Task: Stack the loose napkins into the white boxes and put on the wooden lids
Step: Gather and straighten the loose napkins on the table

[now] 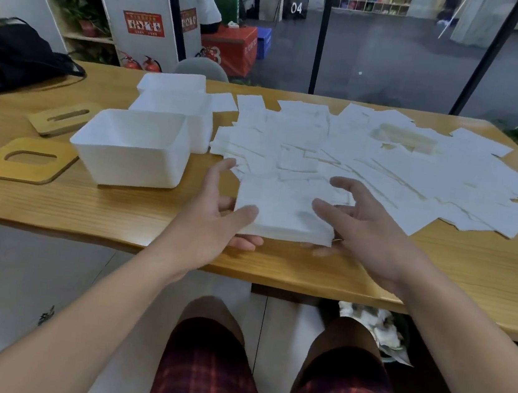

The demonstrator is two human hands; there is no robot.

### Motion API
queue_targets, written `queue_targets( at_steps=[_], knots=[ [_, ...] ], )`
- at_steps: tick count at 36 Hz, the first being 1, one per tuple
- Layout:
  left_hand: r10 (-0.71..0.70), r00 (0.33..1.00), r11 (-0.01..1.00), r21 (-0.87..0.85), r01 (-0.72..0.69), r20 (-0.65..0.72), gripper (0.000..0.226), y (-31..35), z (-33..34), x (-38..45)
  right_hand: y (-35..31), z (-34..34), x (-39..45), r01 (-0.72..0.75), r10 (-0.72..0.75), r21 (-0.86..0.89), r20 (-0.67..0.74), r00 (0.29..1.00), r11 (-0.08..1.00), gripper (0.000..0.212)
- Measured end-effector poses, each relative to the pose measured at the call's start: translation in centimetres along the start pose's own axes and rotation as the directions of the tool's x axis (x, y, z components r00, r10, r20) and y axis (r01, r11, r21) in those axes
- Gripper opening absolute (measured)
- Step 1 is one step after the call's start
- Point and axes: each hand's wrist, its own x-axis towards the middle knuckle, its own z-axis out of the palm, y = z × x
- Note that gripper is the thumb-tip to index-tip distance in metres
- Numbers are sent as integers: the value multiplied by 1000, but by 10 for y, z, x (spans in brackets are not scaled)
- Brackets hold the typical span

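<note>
Holding: a small stack of napkins [285, 214] sits between both hands, just above the near edge of the counter [118, 215].
Left hand: the left hand [215, 220] grips the stack's left side, thumb on top and fingers curled beneath.
Right hand: the right hand [362, 222] is at the stack's right side with fingers spread and relaxed over the top; fingertips show under the corner, but I cannot tell if it grips.
Loose napkins: a wide spread of loose napkins [401, 168] covers the middle and right of the counter.
White boxes: three white boxes [133, 148] stand in a row on the left, lids off.
Wooden lids: two wooden lids [24, 161] lie flat just left of the boxes.
Backpack: a black backpack [10, 54] rests at the far left corner.
</note>
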Motion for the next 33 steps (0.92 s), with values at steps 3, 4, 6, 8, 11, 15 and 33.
queue_targets(
  at_steps=[3,4,6,8,11,15,33],
  knots=[
    [10,1000,998,55,-10,6,71,-1,-21,1,-6,5,5,39,-39,-77,-6,999,996,49],
    [12,1000,996,89,-13,11,69,-2,-27,2,-9,8,7,49,-50,-84,-11,999,995,46],
    [29,999,990,137,-32,23,63,-3,-41,0,-14,14,10,84,-84,-93,6,996,992,38],
    [63,997,983,173,-68,33,53,-3,-55,-4,-19,20,14,130,-126,-136,41,991,982,27],
    [118,992,967,224,-123,37,40,-2,-76,-12,-26,32,21,186,-172,-202,84,981,962,17],
    [165,985,943,285,-170,42,29,0,-105,-21,-41,56,30,251,-225,-234,129,966,939,12],
    [362,930,817,503,-281,-69,15,38,-255,37,-106,175,121,371,-347,-150,161,924,916,19]
  ],
)
